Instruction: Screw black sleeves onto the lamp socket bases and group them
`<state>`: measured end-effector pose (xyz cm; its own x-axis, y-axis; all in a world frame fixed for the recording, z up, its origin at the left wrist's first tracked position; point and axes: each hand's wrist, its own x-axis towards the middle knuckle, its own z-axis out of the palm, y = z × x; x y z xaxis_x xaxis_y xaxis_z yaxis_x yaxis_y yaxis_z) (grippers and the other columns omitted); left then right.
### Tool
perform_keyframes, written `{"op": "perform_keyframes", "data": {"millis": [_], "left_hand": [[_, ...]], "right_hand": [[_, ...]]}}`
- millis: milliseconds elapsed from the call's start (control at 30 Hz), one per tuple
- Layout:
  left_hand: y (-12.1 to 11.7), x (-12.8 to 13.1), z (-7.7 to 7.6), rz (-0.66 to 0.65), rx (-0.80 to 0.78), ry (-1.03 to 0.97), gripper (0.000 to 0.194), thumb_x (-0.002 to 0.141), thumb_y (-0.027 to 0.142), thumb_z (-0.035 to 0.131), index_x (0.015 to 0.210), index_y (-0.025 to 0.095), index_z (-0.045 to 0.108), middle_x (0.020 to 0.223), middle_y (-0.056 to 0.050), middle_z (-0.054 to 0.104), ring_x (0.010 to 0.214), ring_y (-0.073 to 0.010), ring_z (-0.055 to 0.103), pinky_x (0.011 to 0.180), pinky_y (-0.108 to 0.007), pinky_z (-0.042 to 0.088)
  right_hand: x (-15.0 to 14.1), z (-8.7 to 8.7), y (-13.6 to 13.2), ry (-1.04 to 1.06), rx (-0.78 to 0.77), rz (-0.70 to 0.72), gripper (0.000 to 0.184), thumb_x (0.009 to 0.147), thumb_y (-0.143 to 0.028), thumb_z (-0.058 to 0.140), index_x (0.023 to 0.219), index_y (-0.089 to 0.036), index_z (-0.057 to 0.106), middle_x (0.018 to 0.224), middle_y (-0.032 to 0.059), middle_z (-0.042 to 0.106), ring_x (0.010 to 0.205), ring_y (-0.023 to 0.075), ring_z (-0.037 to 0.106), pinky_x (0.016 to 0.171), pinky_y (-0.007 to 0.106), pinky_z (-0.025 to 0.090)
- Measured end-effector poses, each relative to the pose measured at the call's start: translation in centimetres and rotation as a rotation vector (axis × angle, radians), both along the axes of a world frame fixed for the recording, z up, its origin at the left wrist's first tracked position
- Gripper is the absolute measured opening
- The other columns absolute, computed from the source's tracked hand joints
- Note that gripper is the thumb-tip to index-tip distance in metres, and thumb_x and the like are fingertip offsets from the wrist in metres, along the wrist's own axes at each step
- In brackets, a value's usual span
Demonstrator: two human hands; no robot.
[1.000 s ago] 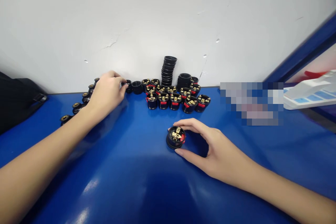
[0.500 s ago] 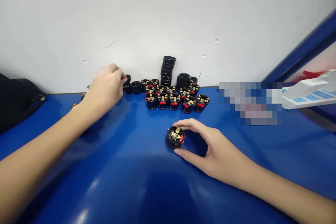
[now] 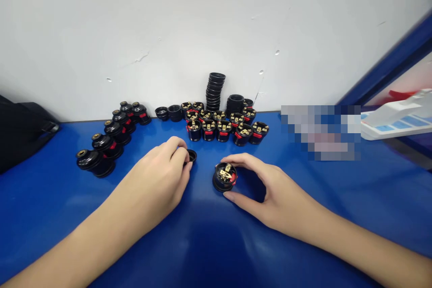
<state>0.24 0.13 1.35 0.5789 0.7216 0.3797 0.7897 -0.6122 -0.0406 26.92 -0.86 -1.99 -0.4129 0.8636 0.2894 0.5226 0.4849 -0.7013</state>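
Worktop: glossy blue, running beneath everything.
Right-hand grip: pinching the black socket by its sides; upright on the worktop, brass contacts facing up.
Left-hand grip: pinching a black ring, partly hidden; just left of the black socket, not touching.
Domed holders: slanting away in a row at left.
Open sockets: grouped beyond the hands, red tabs showing.
Loose rings: side by side, left of the open sockets.
Tall ring stack: leaning, behind the open sockets.
Wall: pale, scuffed.
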Motion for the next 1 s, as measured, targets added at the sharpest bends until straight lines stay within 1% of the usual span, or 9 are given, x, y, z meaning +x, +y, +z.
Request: {"op": "perform_keyframes", "data": {"millis": [167,267,367,500,567,667,767,900,1000], "left_hand": [[0.3,-0.1,-0.7,0.01,-0.119,-0.155,0.008,0.107,0.028,0.056,0.111,0.021,0.06,0.129,-0.011,0.065,0.097,-0.0267,0.075,0.084,-0.045,0.062],[1.0,-0.4,-1.3,0.043,-0.266,-0.294,0.019,0.103,0.031,0.067,0.119,0.026,0.059,0.117,-0.005,0.069,0.101,-0.0262,0.075,0.089,-0.046,0.063],[1.6,-0.4,-1.7,0.056,-0.408,-0.501,0.027,0.096,0.032,0.077,0.116,0.027,0.059,0.11,-0.001,0.073,0.106,-0.0244,0.076,0.097,-0.044,0.063],[1.8,0.0,-2.0,0.007,-0.581,-0.712,0.037,0.092,0.029,0.08,0.121,0.028,0.057,0.112,0.0,0.075,0.102,-0.0189,0.078,0.093,-0.035,0.064],[1.6,0.2,-2.0,-0.019,-0.592,-0.711,0.041,0.092,0.029,0.08,0.126,0.028,0.058,0.113,0.0,0.076,0.101,-0.0179,0.077,0.09,-0.033,0.062],[1.4,0.5,-1.9,-0.054,-0.571,-0.648,0.037,0.094,0.032,0.08,0.128,0.028,0.065,0.11,0.0,0.077,0.095,-0.0174,0.072,0.089,-0.033,0.059],[1.0,0.6,-1.7,-0.091,-0.604,-0.639,0.033,0.097,0.035,0.078,0.128,0.027,0.072,0.105,-0.001,0.076,0.091,-0.0173,0.067,0.089,-0.033,0.057],[0.6,0.8,-1.6,-0.108,-0.684,-0.675,0.039,0.102,0.037,0.071,0.139,0.027,0.072,0.107,-0.003,0.075,0.091,-0.0184,0.065,0.087,-0.033,0.056],[0.4,1.0,-1.8,-0.095,-0.762,-0.693,0.043,0.106,0.044,0.065,0.145,0.027,0.069,0.112,-0.004,0.077,0.096,-0.0206,0.067,0.089,-0.035,0.056]], "right_hand": [[0.2,-0.1,0.0,-0.018,0.007,-0.003,0.045,0.097,-0.028,0.076,0.141,-0.027,0.066,0.142,0.0073,0.078,0.131,0.0274,0.076,0.113,0.046,0.062],[0.1,0.0,0.0,0.006,-0.026,0.008,0.039,0.096,-0.025,0.076,0.134,-0.028,0.068,0.134,0.0051,0.081,0.124,0.0258,0.079,0.108,0.044,0.065],[0.0,0.2,0.0,0.04,-0.049,0.001,0.031,0.096,-0.026,0.079,0.125,-0.029,0.069,0.124,0.0021,0.083,0.117,0.0241,0.081,0.105,0.04,0.065],[-0.1,0.4,0.0,0.085,-0.029,-0.029,0.028,0.097,-0.031,0.08,0.122,-0.028,0.069,0.119,0.0015,0.084,0.113,0.0243,0.081,0.102,0.039,0.066],[0.0,0.4,0.0,0.107,0.008,-0.028,0.028,0.099,-0.031,0.078,0.125,-0.027,0.069,0.12,0.0029,0.082,0.112,0.0241,0.081,0.102,0.039,0.066],[0.1,0.4,0.0,0.13,0.051,0.002,0.027,0.101,-0.027,0.075,0.128,-0.026,0.072,0.121,0.0054,0.079,0.113,0.0238,0.078,0.101,0.039,0.066],[0.1,0.4,0.0,0.176,0.029,0.04,0.028,0.102,-0.022,0.073,0.13,-0.028,0.073,0.122,0.0063,0.075,0.114,0.0233,0.077,0.1,0.039,0.068],[0.1,0.2,0.0,0.252,-0.011,0.064,0.034,0.102,-0.017,0.073,0.133,-0.031,0.075,0.124,0.0061,0.07,0.113,0.0214,0.077,0.1,0.036,0.07],[0.1,0.1,0.0,0.249,0.024,0.064,0.039,0.1,-0.014,0.074,0.134,-0.033,0.075,0.125,0.0053,0.068,0.111,0.0206,0.078,0.099,0.034,0.07]]}}
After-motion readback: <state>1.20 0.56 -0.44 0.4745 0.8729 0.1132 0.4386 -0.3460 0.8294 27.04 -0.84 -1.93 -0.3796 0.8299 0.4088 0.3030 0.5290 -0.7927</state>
